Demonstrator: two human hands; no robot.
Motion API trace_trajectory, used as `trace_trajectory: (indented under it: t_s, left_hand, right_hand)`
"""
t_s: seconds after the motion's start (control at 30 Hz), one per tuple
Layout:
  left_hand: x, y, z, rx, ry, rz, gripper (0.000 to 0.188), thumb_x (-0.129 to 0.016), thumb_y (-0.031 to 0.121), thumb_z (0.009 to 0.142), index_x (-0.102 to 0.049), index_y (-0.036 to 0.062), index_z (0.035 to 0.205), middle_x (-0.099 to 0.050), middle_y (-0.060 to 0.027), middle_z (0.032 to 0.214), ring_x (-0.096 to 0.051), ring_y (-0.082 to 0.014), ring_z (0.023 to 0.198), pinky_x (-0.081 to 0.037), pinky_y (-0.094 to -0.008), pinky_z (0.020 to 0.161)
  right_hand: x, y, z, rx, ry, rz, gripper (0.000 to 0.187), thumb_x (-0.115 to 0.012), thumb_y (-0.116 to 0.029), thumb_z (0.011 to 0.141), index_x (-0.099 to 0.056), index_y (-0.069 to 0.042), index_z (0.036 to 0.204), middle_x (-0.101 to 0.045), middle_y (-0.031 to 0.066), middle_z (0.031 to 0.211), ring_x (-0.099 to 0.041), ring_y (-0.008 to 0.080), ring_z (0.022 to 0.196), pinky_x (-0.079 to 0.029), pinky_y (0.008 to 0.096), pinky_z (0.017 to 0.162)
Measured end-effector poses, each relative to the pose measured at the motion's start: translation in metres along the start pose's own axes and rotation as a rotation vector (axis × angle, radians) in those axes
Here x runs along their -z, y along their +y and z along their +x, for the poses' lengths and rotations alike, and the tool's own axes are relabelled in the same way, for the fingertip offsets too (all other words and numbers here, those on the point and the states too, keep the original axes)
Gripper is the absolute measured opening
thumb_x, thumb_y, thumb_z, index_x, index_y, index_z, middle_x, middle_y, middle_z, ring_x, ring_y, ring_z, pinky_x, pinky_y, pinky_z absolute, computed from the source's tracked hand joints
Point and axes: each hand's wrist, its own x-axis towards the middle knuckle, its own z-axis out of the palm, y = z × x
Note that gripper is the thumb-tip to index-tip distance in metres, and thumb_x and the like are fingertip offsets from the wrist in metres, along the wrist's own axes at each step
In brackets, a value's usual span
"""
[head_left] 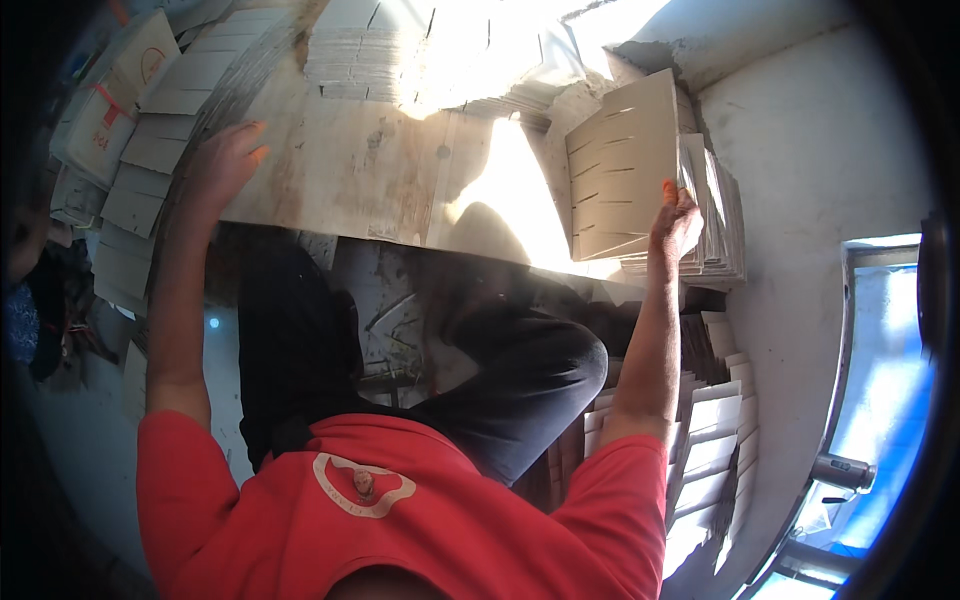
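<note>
My right hand grips the right edge of a slotted cardboard sheet, with an orange-covered thumb on its face. The sheet stands tilted in front of a stack of upright cardboard pieces at the table's right end. My left hand is held over the table's left side with nothing in it, its fingers apart and orange covers on the fingertips. Next to it runs a long row of overlapping slotted cardboard pieces.
The wooden table lies in front of me, partly in bright sunlight. Stacked slotted cardboard fills its far side. A pale box with red marks sits at the far left. More cardboard pieces stand low on the right, beside a wall.
</note>
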Motion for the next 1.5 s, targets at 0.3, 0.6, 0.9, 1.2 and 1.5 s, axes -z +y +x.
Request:
trace_trajectory:
  t_s: [0.3,0.6,0.9,1.2,1.5]
  left_hand:
    - [-0.044,0.088,0.091,-0.322,0.173,-0.192,0.040,-0.067,0.016,0.080,-0.058,-0.0002,0.116,-0.060,-0.0187,0.118,-0.055,-0.0346,0.110,-0.044,-0.0393,0.094]
    - [-0.090,0.206,0.199,-0.402,0.147,-0.163,0.059,-0.055,0.028,0.087,-0.037,-0.0018,0.135,-0.038,-0.0171,0.141,-0.032,-0.0315,0.134,-0.027,-0.0414,0.111]
    - [-0.147,0.228,0.253,-0.285,0.042,-0.291,0.030,-0.043,0.019,0.086,-0.046,-0.0005,0.109,-0.045,-0.0181,0.118,-0.041,-0.0311,0.116,-0.032,-0.0412,0.102]
    - [-0.134,0.205,0.269,-0.332,0.000,-0.781,0.034,-0.066,0.029,0.080,-0.058,0.0010,0.099,-0.055,-0.0146,0.106,-0.053,-0.0291,0.105,-0.044,-0.0414,0.091]
    - [-0.107,0.224,0.245,-0.606,0.046,-0.322,0.040,-0.047,0.028,0.093,-0.047,0.0050,0.127,-0.051,-0.0160,0.116,-0.050,-0.0313,0.112,-0.040,-0.0415,0.098]
  right_hand:
    - [0.029,-0.067,-0.021,0.016,0.251,1.098,0.012,-0.075,-0.011,0.081,-0.066,-0.004,0.085,-0.064,0.0001,0.073,-0.051,0.0070,0.062,-0.041,0.0210,0.058]
    - [-0.004,-0.087,-0.020,-0.069,0.168,1.231,0.019,-0.077,-0.019,0.079,-0.063,-0.009,0.073,-0.055,-0.0028,0.061,-0.042,0.0042,0.052,-0.032,0.0216,0.048]
    - [-0.021,-0.100,-0.023,-0.119,0.013,1.108,0.011,-0.073,-0.014,0.082,-0.068,-0.006,0.078,-0.057,-0.0031,0.059,-0.037,0.0010,0.042,-0.026,0.0187,0.038]
    - [-0.029,-0.099,-0.031,-0.211,-0.138,1.114,0.013,-0.071,-0.014,0.084,-0.065,-0.004,0.079,-0.056,-0.0004,0.055,-0.035,0.0029,0.032,-0.025,0.0188,0.031]
    - [-0.033,-0.101,-0.033,-0.184,-0.127,1.108,0.011,-0.070,-0.013,0.085,-0.066,-0.003,0.081,-0.058,0.0011,0.056,-0.038,0.0033,0.033,-0.026,0.0198,0.031]
